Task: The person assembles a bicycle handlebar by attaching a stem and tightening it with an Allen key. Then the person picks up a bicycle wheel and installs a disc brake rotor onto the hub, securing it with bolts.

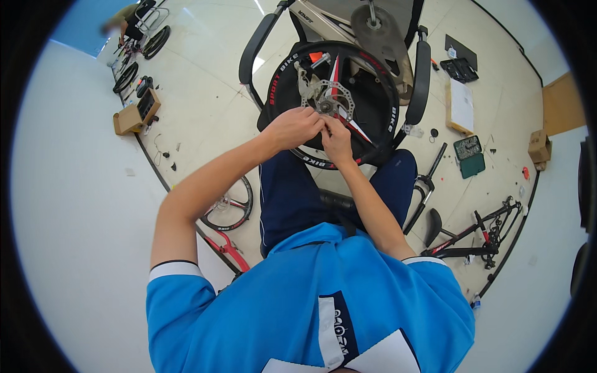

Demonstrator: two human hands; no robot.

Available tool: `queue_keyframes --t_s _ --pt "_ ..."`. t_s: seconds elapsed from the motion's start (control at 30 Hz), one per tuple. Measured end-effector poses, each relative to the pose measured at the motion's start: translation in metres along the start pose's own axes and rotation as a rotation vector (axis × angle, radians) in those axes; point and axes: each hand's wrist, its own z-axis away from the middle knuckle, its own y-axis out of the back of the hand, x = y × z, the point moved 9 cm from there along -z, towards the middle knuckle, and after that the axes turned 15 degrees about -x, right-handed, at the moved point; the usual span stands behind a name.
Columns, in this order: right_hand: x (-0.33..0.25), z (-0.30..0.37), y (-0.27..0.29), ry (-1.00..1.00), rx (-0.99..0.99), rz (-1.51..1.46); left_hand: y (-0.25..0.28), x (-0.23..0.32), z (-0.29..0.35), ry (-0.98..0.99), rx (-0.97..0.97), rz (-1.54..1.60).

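A black bicycle wheel [387,127] with white and red spokes lies flat on a chair in front of me. At its hub sits a silver brake disc [348,99]. My left hand [297,127] reaches in from the left, its fingers bent and pinched close to the hub. Beside it, nearly touching, my right hand [337,142] is also closed, with fingertips at the disc's near edge. Whatever lies between the fingers is too small and too covered to make out. A silvery metal part [304,82] rests by the disc's left side.
Black armrests [420,84] flank the wheel. A bicycle frame [460,242], a fork [428,186], an open green case [471,156] and a white box [460,105] lie on the right floor. Left are a cardboard box [129,120] and another wheel [247,208]. Far left, a person [132,23] is beside bicycle parts.
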Motion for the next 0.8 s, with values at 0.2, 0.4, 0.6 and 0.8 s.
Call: queue_keyframes --t_s 0.2,0.4,0.6,0.8 --pt "0.003 0.002 -0.002 0.058 -0.016 0.084 -0.007 0.001 -0.008 -0.159 -0.019 -0.117" --pt "-0.005 -0.011 -0.011 0.069 -0.105 0.165 -0.012 -0.019 0.007 -0.118 0.108 -0.016" --pt "-0.007 -0.016 -0.010 0.118 -0.145 0.134 -0.008 -0.030 0.014 -0.049 0.189 0.154" --pt "-0.040 -0.004 0.008 0.184 -0.100 0.268 0.019 -0.021 0.037 0.214 0.357 0.406"
